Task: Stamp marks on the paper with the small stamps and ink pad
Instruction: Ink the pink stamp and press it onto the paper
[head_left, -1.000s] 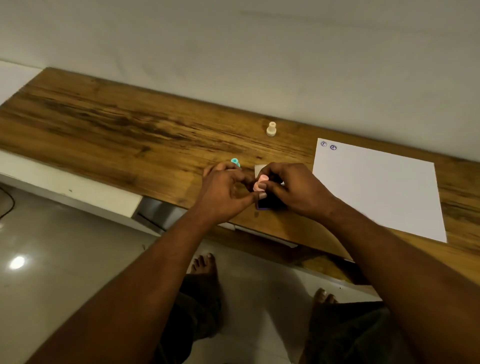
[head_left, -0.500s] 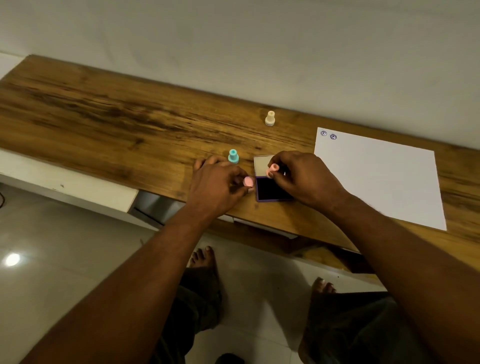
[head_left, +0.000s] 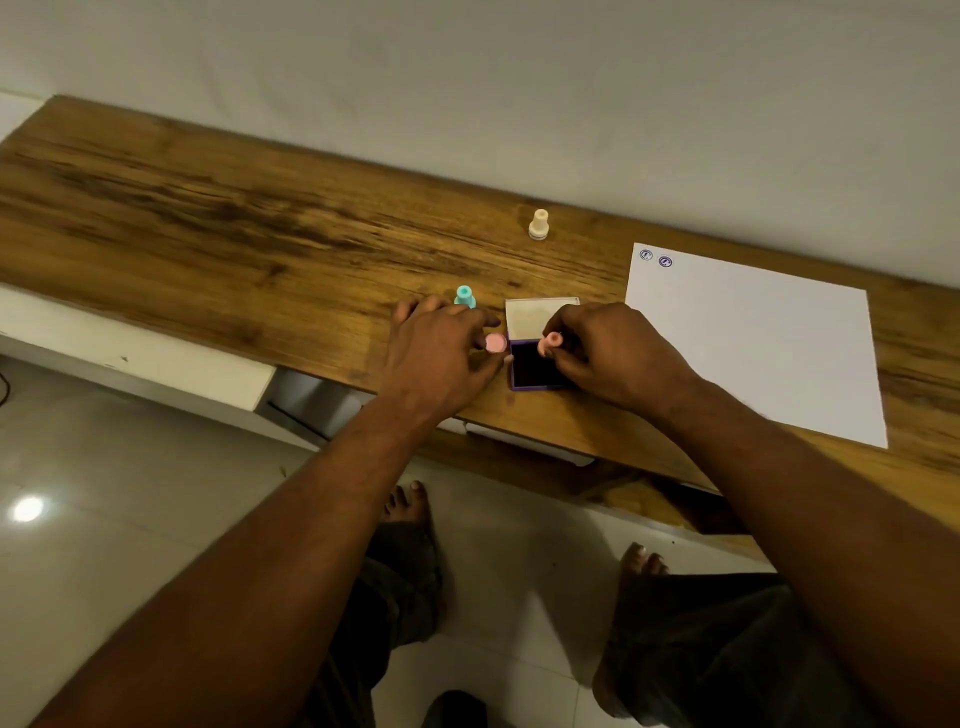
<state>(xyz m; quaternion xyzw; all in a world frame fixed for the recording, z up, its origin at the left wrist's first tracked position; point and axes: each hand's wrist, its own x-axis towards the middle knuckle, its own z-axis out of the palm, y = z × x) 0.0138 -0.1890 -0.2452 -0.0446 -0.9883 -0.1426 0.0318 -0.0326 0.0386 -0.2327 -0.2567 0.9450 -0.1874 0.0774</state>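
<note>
My right hand (head_left: 608, 353) pinches a small pink stamp (head_left: 550, 344) just above the dark pad of the open purple ink pad (head_left: 535, 371). The pad's pale lid (head_left: 535, 314) lies flipped open behind it. Left of the pad, my left hand (head_left: 441, 353) holds the round pink cap (head_left: 495, 342) between thumb and fingers. A teal stamp (head_left: 465, 296) stands just behind my left hand. A cream stamp (head_left: 539, 224) stands farther back. The white paper (head_left: 753, 343) lies to the right, with two blue stamped marks (head_left: 655, 257) in its far left corner.
The wooden desk (head_left: 208, 228) runs along a white wall, its front edge close to my arms. Below the edge show a white drawer front (head_left: 130, 358), tiled floor and my bare feet (head_left: 410, 509).
The pink stamp and its cap came apart: my left hand drew the cap away to the left, while my right hand keeps the stamp over the ink pad.
</note>
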